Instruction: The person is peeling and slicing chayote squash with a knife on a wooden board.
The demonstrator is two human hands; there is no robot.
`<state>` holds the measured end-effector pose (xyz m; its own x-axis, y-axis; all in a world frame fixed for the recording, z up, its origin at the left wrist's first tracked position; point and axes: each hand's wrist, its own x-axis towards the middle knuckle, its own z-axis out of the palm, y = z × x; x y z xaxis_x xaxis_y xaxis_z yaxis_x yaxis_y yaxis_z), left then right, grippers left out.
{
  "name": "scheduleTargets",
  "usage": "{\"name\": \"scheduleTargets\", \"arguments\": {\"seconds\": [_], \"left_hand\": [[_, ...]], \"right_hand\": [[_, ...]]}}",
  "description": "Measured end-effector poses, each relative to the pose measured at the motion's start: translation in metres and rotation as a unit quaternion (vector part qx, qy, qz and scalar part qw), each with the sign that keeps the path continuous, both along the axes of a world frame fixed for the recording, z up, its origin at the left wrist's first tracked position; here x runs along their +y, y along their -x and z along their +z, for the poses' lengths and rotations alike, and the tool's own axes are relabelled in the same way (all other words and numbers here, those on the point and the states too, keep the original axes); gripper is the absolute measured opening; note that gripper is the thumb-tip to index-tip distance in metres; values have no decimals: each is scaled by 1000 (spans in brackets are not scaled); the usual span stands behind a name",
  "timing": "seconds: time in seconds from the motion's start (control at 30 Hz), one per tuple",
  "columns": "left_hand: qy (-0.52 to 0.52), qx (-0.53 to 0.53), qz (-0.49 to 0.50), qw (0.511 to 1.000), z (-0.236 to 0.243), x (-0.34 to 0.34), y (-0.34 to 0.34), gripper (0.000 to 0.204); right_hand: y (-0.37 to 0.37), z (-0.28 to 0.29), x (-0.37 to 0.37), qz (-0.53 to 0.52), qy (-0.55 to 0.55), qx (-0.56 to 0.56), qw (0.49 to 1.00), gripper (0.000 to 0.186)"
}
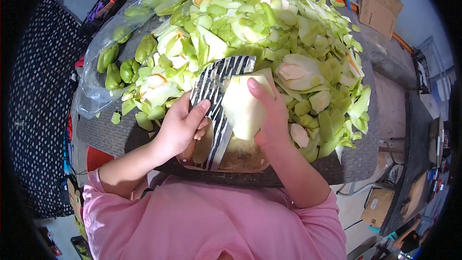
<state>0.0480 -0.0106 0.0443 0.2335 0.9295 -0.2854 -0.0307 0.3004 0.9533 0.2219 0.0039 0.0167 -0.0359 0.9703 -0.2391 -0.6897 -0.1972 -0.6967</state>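
Gripping the striped knife (216, 78), the left hand (179, 124) is resting its thumb on the blade; the right hand (275, 115) is clamping the pale fruit (243, 113) just beside, above the board (250, 156); probably the person is paring, so the next stroke is asking for steady fingers; beyond, peelings (288, 33) are lying heaped

Hands: 1 left hand (185, 124), 1 right hand (273, 120). Peeled piece in hand (243, 108): 1. Striped blade (222, 84): 1. Brown board (248, 156): 1. Clear plastic bag (91, 94): 1. Whole green fruits (107, 58), left: at least 5. Cardboard boxes (378, 206), right: 2. Peelings (310, 29): overlapping, uncountable.
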Motion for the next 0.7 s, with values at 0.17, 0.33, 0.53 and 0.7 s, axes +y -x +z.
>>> {"name": "scheduleTargets", "arguments": {"seconds": [0.17,0.33,0.53,0.7], "left_hand": [[24,-28,8,999,-2,-4,-1,19],[34,-19,-55,998,2,-3,10,20],[50,53,-107,992,16,-8,26,24],[52,61,-123,989,14,-19,29,31]], "right_hand": [[0,1,0,13,29,0,1000,44],[-18,11,7,149,22,-36,988,50],[-25,10,9,202,2,-75,977,48],[-28,7,11,154,-28,-65,986,46]]}}
